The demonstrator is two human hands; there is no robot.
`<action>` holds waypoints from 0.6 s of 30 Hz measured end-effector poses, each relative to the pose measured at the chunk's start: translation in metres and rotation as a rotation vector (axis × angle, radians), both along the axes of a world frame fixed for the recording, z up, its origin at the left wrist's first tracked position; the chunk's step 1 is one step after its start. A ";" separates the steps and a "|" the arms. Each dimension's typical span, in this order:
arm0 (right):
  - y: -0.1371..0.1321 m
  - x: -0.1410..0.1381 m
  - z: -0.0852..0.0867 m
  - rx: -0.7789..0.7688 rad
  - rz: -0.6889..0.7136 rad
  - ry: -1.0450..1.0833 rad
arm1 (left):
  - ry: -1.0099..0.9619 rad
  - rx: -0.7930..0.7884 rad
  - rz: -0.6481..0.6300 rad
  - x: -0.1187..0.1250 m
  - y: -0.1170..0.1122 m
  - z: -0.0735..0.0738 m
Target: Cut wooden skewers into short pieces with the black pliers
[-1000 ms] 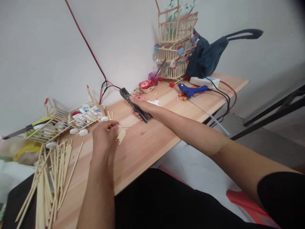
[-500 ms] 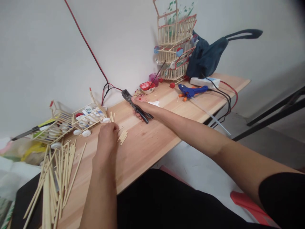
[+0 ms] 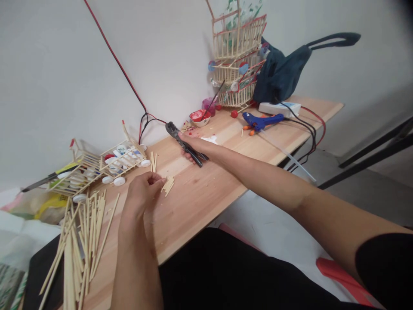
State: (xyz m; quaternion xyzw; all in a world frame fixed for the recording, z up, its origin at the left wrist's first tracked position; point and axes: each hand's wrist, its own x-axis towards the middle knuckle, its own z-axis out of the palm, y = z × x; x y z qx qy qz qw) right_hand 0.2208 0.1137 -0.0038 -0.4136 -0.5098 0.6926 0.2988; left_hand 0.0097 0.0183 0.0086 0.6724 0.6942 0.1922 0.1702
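Note:
My left hand [image 3: 144,189] is low over the wooden table, its thumb and fingers curled together in a pinch. Those fingertips are at the left edge of a small pile of short cut sticks [image 3: 168,186]; whatever is between them is too small to make out. A few more short sticks [image 3: 154,162] lie just beyond that hand. My right hand [image 3: 189,146] is wrapped round a pair of pliers-like cutters [image 3: 196,157] with black handles, the dark head pointing toward the wall.
Long wooden sticks [image 3: 82,249] are heaped at the left. Small stick-built carts [image 3: 106,161] with bottle caps stand along the wall, others [image 3: 238,64] stacked at the back. A red paint dish [image 3: 200,122], blue glue gun [image 3: 263,122], power strip [image 3: 279,109] and dark bag [image 3: 279,75] sit right.
My left hand has come slightly nearer and turned, so its thumb and fingers now show beside the short-stick pile. My right hand keeps its grip on the cutters, nearly still.

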 end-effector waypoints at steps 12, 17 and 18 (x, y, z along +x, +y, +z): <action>-0.001 0.000 0.001 0.007 -0.008 -0.009 | 0.116 0.010 0.006 -0.001 0.005 -0.004; 0.002 0.000 -0.001 0.003 0.003 -0.015 | 0.143 0.014 0.022 0.005 0.002 0.001; 0.002 0.000 -0.001 0.004 0.004 -0.016 | 0.139 0.005 0.019 0.006 0.002 0.002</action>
